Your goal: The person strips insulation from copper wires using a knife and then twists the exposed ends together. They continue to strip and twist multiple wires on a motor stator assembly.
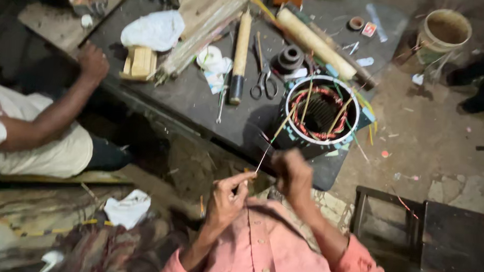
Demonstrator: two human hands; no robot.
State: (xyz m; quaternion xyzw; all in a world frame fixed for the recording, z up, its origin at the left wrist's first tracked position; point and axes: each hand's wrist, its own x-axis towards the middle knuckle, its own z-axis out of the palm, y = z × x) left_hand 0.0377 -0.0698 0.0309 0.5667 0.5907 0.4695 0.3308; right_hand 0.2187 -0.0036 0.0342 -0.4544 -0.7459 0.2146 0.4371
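Dusty concrete floor (443, 139) fills the right side of the frame, and a dark workbench (200, 101) crosses the upper middle. At the bottom centre sits the person in a salmon-pink shirt (269, 251), both forearms raised toward the bench edge.

Left hand (225, 198), lower centre, has its fingers curled and its forefinger and thumb pinched on a thin pale wire (264, 156). That wire runs up and to the right from the fingertips toward the motor stator (322, 109), a round metal ring with red-brown copper windings that rests on the right end of the bench. Right hand (292, 173), just right of the left one, is closed in a loose fist close to the same wire; it is blurred, so whether it grips the wire cannot be told. Several thin sticks and coloured leads poke out of the ring.

Left of the ring lie scissors (264, 82), a wooden-handled tool (240, 54) with a dark tip, and crumpled white paper (215, 64). A long cardboard tube (314, 42) lies slantwise above the ring. A white cloth (154, 30) and a small wooden block (140, 62) sit at upper left.

Another person in a white shirt (30, 137) is at the left edge, one hand (93, 61) resting on the bench corner. A bucket (445, 30) stands at upper right, and a dark stool (390, 218) at lower right.
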